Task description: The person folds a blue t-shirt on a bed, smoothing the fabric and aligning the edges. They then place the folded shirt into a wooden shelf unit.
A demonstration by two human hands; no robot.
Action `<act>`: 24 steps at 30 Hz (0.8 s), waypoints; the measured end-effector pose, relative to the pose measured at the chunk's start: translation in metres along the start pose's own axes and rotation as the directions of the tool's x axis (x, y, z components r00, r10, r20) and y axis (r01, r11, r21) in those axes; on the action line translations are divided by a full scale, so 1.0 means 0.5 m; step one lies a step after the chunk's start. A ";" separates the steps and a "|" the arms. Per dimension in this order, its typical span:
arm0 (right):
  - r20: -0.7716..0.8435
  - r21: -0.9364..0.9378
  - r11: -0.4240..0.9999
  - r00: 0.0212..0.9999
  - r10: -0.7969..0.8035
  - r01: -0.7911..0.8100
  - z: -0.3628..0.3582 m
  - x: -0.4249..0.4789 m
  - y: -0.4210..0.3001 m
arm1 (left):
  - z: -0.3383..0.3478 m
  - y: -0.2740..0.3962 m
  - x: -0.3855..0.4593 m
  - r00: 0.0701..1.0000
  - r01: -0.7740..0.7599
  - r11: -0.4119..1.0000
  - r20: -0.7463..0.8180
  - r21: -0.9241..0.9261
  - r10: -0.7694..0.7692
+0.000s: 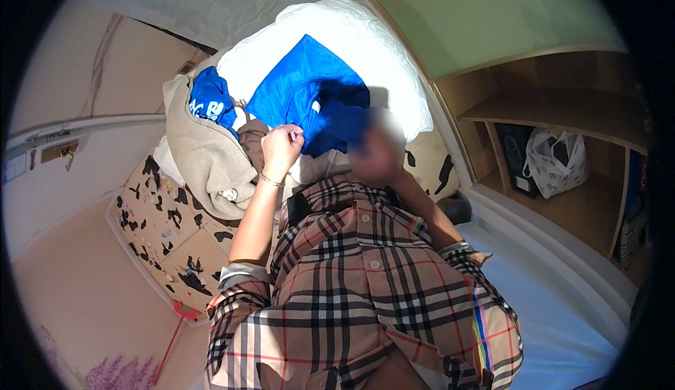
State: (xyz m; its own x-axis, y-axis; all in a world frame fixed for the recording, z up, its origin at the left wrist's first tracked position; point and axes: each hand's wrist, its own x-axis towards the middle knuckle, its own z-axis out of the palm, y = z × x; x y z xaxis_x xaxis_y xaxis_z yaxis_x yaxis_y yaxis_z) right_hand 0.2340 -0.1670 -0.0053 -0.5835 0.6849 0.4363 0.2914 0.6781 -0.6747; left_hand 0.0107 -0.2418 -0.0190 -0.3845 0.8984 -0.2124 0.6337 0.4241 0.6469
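A blue fabric garment lies partly spread over a white quilted bedding item. My left hand pinches the garment's lower left edge between thumb and fingers. At the garment's lower right is my right hand; a blur covers most of it, so its fingers and grip cannot be made out. Left of the garment, a beige knitted item lies bunched, with a second blue cloth bearing white lettering on it. A brown cloth sits beside my left hand.
On the right, a wooden shelf unit holds a patterned white plastic bag and a black box. A light blue surface extends at lower right. A surface with black patches is at left, near a red stick.
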 end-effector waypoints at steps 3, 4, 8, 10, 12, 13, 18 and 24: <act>0.016 -0.031 0.999 1.000 -0.012 0.013 -0.011 0.002 -0.004 | -0.018 0.013 0.000 0.969 -0.239 0.968 -0.089 -0.082 0.231; 0.015 -0.039 0.999 1.000 -0.024 0.025 -0.013 -0.001 -0.003 | -0.028 0.020 0.002 0.941 -0.331 0.931 -0.130 -0.151 0.313; 0.028 -0.079 0.994 0.997 -0.070 0.072 -0.014 -0.020 0.009 | -0.060 0.035 0.005 0.873 -0.482 0.836 -0.070 -0.262 0.482; 0.043 -0.106 0.989 0.995 -0.094 0.099 -0.019 -0.025 0.011 | -0.058 0.031 0.005 0.843 -0.521 0.824 0.018 -0.224 0.538; 0.057 -0.141 0.982 0.992 -0.117 0.124 -0.027 -0.029 0.001 | -0.056 0.024 0.003 0.845 -0.525 0.851 0.126 0.013 0.519; 0.066 -0.100 0.990 0.993 -0.094 0.101 -0.035 -0.026 -0.005 | -0.053 0.021 0.002 0.848 -0.524 0.842 0.176 0.131 0.500; 0.072 -0.010 1.000 0.997 -0.015 0.016 -0.053 -0.016 -0.015 | -0.028 0.041 0.000 0.914 -0.366 0.889 -0.076 0.276 0.399; 0.063 0.008 1.000 0.998 -0.007 0.006 -0.045 -0.020 -0.012 | 0.021 0.055 0.006 0.949 -0.235 0.912 -0.125 0.336 0.290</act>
State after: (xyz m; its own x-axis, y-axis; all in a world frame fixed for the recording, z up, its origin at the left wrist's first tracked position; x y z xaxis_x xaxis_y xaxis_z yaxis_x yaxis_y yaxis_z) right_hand 0.2553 -0.1717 0.0078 -0.6318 0.6624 0.4026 0.2816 0.6801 -0.6769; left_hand 0.0338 -0.2262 -0.0097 -0.2647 0.9612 0.0779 0.8940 0.2143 0.3936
